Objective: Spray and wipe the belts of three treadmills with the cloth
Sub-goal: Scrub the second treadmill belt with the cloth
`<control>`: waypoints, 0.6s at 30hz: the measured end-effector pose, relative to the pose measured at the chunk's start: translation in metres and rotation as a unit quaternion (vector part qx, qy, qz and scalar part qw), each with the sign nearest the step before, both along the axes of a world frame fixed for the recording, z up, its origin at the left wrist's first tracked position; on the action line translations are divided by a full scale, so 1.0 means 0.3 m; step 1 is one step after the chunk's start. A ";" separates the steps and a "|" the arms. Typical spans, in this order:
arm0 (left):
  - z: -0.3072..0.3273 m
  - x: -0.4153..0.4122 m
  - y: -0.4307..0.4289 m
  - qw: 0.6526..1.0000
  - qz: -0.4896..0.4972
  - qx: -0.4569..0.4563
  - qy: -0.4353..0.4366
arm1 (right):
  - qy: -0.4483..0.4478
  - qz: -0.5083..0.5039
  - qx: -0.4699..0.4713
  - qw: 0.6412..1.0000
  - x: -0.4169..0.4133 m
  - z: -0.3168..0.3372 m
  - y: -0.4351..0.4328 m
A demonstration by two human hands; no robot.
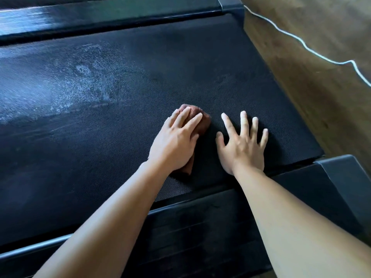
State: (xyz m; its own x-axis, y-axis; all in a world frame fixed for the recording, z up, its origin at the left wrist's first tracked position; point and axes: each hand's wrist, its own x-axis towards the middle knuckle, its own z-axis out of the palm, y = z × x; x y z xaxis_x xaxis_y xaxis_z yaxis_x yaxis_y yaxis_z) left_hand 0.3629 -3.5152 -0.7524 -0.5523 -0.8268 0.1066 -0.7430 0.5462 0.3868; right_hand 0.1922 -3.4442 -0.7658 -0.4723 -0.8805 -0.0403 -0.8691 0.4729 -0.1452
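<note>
A black ribbed treadmill belt (124,81) fills most of the view. Pale wet spray patches (86,85) lie on its left and middle part. My left hand (176,143) presses flat, fingers straight, on a bunched brown cloth (202,119) near the belt's right end. The cloth shows past the fingertips and under the wrist. To its right my right hand (243,147) rests palm down with fingers spread on the bare belt. No spray bottle is in view.
Black side rails run along the belt, one far (112,15) and one near (200,233). A grey end cap (341,177) sits at the lower right. Wooden floor (321,57) lies beyond, with a white cable (313,51) across it.
</note>
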 end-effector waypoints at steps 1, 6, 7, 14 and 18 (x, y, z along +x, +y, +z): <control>-0.005 0.027 0.018 1.000 -0.001 -0.002 0.001 | 0.001 0.000 0.000 1.000 0.000 0.000 0.000; -0.026 0.135 0.043 0.999 0.035 0.007 -0.002 | 0.001 0.003 0.017 1.000 0.000 0.003 -0.002; -0.026 0.143 0.037 0.999 0.043 0.007 0.000 | 0.000 0.005 0.020 1.000 -0.002 0.005 0.000; -0.022 0.107 0.011 0.994 0.112 0.015 -0.005 | -0.064 0.020 0.040 0.997 -0.037 0.054 0.008; -0.009 0.022 -0.039 0.988 0.151 0.017 -0.006 | -0.077 0.011 0.017 0.997 -0.143 0.100 0.099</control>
State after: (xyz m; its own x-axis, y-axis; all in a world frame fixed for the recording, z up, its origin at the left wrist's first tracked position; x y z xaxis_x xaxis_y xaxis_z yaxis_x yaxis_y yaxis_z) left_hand 0.3694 -3.5268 -0.7551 -0.2806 -0.9572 0.0707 -0.8752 0.2854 0.3906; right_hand 0.1494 -3.4146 -0.7357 -0.4396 -0.8871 -0.1409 -0.8472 0.4616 -0.2629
